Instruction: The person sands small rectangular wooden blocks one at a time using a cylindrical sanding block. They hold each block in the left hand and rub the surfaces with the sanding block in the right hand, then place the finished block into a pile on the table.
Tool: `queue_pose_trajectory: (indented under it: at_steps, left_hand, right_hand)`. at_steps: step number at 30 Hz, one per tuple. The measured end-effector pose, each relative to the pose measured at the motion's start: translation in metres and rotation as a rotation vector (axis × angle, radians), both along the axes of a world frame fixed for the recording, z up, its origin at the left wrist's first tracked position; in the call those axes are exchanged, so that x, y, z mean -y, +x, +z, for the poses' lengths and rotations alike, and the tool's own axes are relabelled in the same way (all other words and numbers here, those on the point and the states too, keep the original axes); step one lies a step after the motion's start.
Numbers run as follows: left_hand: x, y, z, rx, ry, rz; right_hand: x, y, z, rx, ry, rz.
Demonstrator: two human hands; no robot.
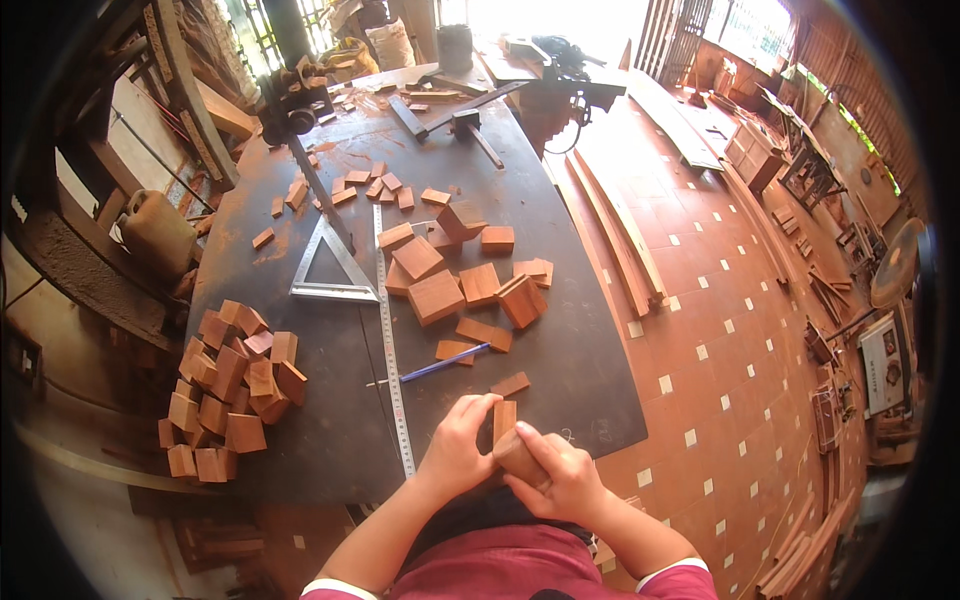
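Both my hands meet at the near edge of a dark workbench (330,420). My right hand (560,475) grips a small reddish wooden block (518,458), and a thin flat wooden piece (504,418) stands up against it. My left hand (462,440) curls around the left side of the same pieces, fingers touching them. A small loose wooden chip (511,384) lies just beyond my fingers. A blue pen (440,364) and a long steel ruler (392,350) lie a little farther out.
Several cut wooden blocks (455,280) are scattered mid-bench, and a heap of blocks (228,390) sits at the left edge. A metal triangle square (333,265) lies beside the ruler. Clamps and tools (450,110) stand at the far end. Long planks (620,235) lie on the tiled floor to the right.
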State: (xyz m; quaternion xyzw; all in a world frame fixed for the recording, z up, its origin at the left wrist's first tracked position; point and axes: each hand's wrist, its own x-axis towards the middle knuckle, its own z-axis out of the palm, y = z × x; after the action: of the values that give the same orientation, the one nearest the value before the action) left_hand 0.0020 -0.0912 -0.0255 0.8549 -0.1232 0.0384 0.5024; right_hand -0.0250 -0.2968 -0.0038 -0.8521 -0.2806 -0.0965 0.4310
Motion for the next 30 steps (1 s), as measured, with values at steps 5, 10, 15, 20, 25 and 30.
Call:
queue_pose_trajectory:
  at_steps: [5,10,15,20,25,30]
  left_hand:
    - [-0.001,0.001,0.0,0.033,0.023,-0.031]
    - [-0.002,0.002,-0.003,0.036,-0.005,-0.012]
    - [-0.002,0.001,-0.001,0.047,-0.004,-0.039]
    - [-0.004,0.003,-0.004,0.073,-0.017,-0.047]
    - [-0.001,0.001,-0.004,0.022,-0.013,-0.023]
    - [0.0,0.003,-0.003,0.007,-0.035,-0.009]
  right_hand:
    - [-0.005,0.001,-0.002,-0.044,0.034,-0.039]
    - [-0.005,-0.007,0.007,-0.051,-0.081,-0.012]
    - [-0.012,0.006,0.006,-0.048,-0.024,-0.086]
    - [-0.012,0.027,0.001,-0.023,0.007,-0.141]
    - [-0.004,0.001,-0.001,-0.013,-0.021,-0.08]
    - [-0.013,0.04,-0.011,0.006,0.054,-0.184]
